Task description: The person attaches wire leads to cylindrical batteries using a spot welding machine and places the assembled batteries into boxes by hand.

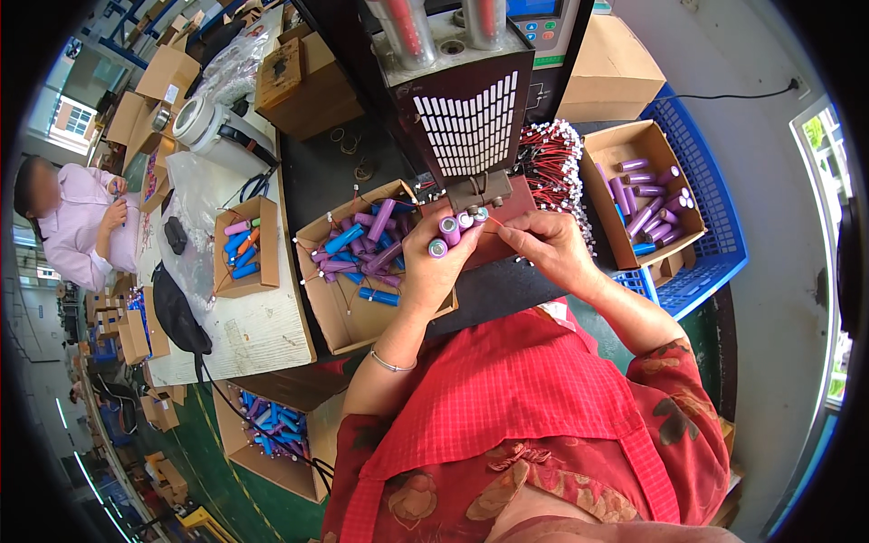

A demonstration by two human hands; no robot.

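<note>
While your left fingers [469,241] clamp battery cells [448,228] below welding head [472,192], right fingers [523,232] pinch lead [493,223]: apparently positioning; next, steadiness.

Purple batteries [450,235] in the left fingers [468,242]; a red, pale-checked apron [516,389] below them; a blue basket [730,249] far right.
</note>
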